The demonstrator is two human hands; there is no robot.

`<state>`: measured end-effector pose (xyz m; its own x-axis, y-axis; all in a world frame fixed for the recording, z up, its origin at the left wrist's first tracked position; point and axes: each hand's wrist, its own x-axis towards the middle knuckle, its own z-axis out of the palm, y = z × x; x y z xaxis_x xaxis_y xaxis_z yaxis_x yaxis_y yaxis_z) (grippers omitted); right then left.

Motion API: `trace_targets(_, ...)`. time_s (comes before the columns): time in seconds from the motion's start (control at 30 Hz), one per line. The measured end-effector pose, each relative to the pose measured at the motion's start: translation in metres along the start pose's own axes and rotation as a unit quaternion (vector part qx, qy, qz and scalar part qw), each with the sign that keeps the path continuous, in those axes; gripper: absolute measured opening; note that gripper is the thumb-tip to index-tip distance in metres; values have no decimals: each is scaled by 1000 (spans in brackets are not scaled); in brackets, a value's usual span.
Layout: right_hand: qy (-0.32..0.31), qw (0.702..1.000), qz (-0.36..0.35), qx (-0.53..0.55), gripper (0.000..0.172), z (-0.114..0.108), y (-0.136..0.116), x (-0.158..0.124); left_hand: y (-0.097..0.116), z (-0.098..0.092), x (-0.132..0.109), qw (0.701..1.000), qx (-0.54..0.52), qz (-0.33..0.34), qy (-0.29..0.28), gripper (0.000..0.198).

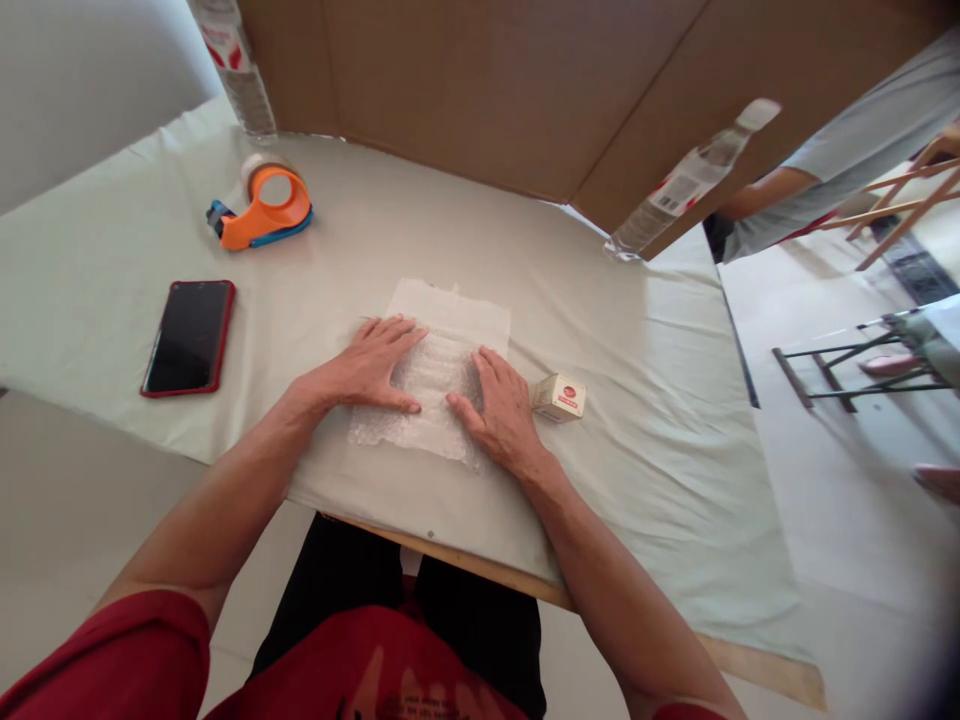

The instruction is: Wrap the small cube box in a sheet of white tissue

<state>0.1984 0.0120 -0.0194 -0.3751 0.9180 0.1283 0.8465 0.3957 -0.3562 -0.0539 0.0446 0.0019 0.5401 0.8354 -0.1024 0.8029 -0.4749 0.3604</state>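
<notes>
A sheet of bubble wrap [431,375] lies spread on the cloth-covered table in front of me. My left hand [381,365] rests on its left side, fingers stretched out and thumb apart. On the right side, my right hand [499,405] lies flat with its fingers extended. Both palms face down, and the middle of the sheet shows between them. Just to the right of my right hand stands a small cream-coloured box [559,398] with a red mark on its face.
An orange tape dispenser [262,210] and a red-cased phone [190,338] lie at the left. A cardboard panel [465,90] stands along the back, with water bottles [694,180] beside its ends. Another person's arm [765,195] shows beyond the table's right edge.
</notes>
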Motion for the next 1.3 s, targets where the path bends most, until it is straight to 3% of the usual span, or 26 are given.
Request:
trace_targets(0.2, -17, 999, 18, -34, 65, -4, -3, 1, 1, 3, 1, 1000, 12, -2, 4, 114)
trace_targets(0.37, -54, 998, 16, -38, 81, -12, 1, 2, 2, 0, 2, 1000, 23, -16, -10, 116)
trace_targets(0.8, -133, 987, -89, 1, 103, -35, 20, -11, -7, -6, 1, 999, 5, -9, -37, 116)
trace_targets(1.0, -154, 981, -115, 5, 100, -42, 16, -14, -8, -4, 1, 999, 10, -9, -30, 117)
trace_targets(1.1, -125, 985, -114, 22, 88, -56, 17, -14, -6, -7, 0, 999, -2, -16, -29, 113)
trace_targets(1.2, -28, 995, -89, 24, 69, -76, 27, -18, -4, -11, 0, 999, -32, -15, 7, 105)
trace_targets(1.3, 29, 999, -36, -17, 64, -88, 49, -25, -6, -13, 0, 998, -46, -12, 34, 98)
